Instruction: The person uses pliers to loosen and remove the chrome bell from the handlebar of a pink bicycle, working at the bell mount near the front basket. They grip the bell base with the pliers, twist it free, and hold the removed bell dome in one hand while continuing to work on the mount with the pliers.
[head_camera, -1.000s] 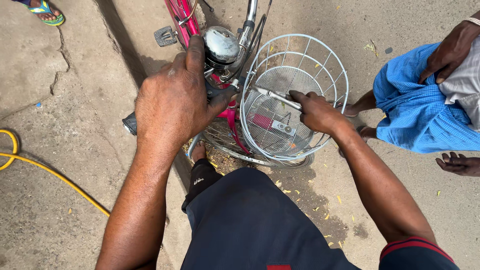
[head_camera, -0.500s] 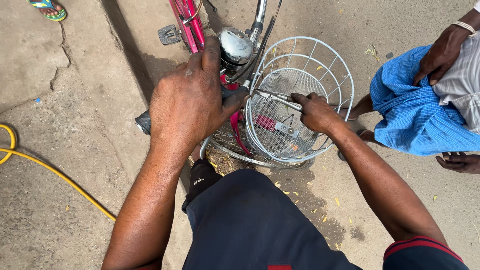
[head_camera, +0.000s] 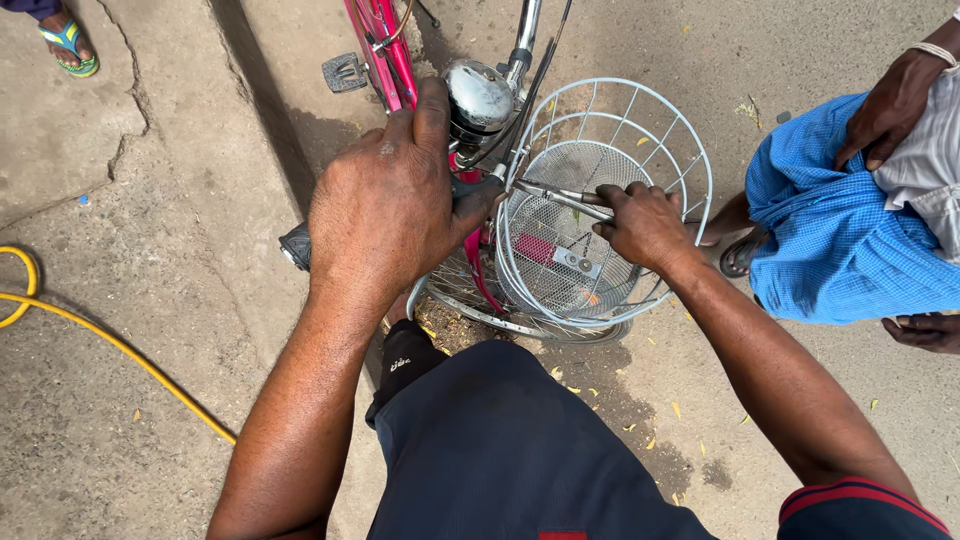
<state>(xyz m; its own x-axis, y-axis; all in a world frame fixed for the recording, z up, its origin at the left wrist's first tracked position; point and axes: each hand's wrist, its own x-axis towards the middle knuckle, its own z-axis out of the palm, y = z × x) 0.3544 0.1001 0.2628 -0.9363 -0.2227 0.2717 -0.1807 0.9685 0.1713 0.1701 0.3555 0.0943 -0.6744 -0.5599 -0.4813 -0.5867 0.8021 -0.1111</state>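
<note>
My left hand (head_camera: 390, 205) is closed over the handlebar of a pink bicycle (head_camera: 380, 45), with the black grip end (head_camera: 295, 246) sticking out at the left. A chrome bell (head_camera: 478, 95) sits just beyond its fingers. My right hand (head_camera: 645, 225) grips the right side of the handlebar where it crosses a round white wire basket (head_camera: 680, 150). The front wheel (head_camera: 470, 300) shows under the basket.
A person in a blue cloth (head_camera: 840, 230) crouches at the right, one hand (head_camera: 890, 105) on the knee. A yellow hose (head_camera: 110, 340) lies on the concrete at the left. A sandalled foot (head_camera: 68, 42) stands at the top left. A pedal (head_camera: 345, 72) juts out.
The camera view has shifted slightly, so the bicycle and basket sit lower in the frame. Both hands keep their hold on the handlebar.
</note>
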